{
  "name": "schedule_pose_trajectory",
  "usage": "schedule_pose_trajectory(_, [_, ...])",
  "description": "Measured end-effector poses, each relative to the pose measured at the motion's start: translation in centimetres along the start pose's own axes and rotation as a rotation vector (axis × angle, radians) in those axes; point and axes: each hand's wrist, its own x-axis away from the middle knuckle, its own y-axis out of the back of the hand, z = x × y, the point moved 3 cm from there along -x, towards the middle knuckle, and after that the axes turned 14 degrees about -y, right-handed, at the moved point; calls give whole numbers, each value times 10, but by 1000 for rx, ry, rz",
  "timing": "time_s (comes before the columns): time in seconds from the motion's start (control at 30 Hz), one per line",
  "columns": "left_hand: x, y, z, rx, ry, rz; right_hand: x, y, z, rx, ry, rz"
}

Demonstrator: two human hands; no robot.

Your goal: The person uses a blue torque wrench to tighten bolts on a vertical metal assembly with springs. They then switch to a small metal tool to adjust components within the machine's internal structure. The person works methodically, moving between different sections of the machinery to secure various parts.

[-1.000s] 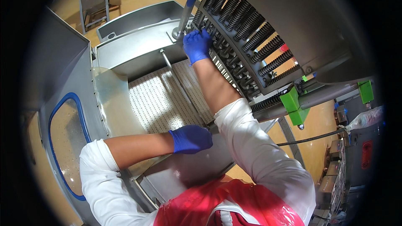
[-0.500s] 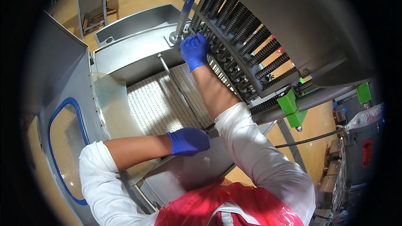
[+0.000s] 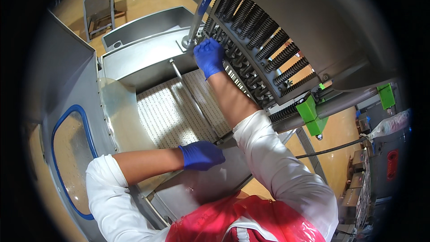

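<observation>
My right hand (image 3: 209,58), in a blue glove, is up at the far end of a row of dark metal hooks (image 3: 242,65), beside the foot of a blue-handled metal lever (image 3: 208,0). Its fingers are curled; whatever they hold is hidden. Nearer to me, my left hand (image 3: 202,155), gloved in blue too, rests closed over the near metal edge of the machine, its fingertips out of sight. Between the hands, a metal rod (image 3: 192,96) crosses above a white perforated belt (image 3: 168,112).
Dark coil springs (image 3: 255,22) line the raised metal housing on the right. Green clamps (image 3: 312,115) sit on a thick metal bar (image 3: 347,103). A blue-edged opening (image 3: 54,139) is at left. A black cable (image 3: 331,149) runs at right, and a metal stand (image 3: 99,13) stands behind.
My right hand has shifted very slightly downward by the hooks, its fingers drawn in more. The left hand stays at the near edge, a touch lower in view.
</observation>
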Motion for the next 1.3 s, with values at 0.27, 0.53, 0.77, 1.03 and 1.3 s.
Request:
schedule_pose_trajectory(0.27, [-9,-2,-2,0,-57,-59,-3,12,-1,1,-20,59])
schedule_pose_trajectory(0.53, [-30,11,-10,27,122,168,1,4,2,-83,-11,62])
schedule_pose_trajectory(0.77, [-13,40,-4,-20,175,-51,-4,3,4,-174,-35,3])
schedule_pose_trajectory(1.03, [33,153,40,39,575,-518,-15,5,2,-174,15,37])
schedule_pose_trajectory(1.3, [37,251,145,87,577,-1189,-28,0,3,-120,37,-106])
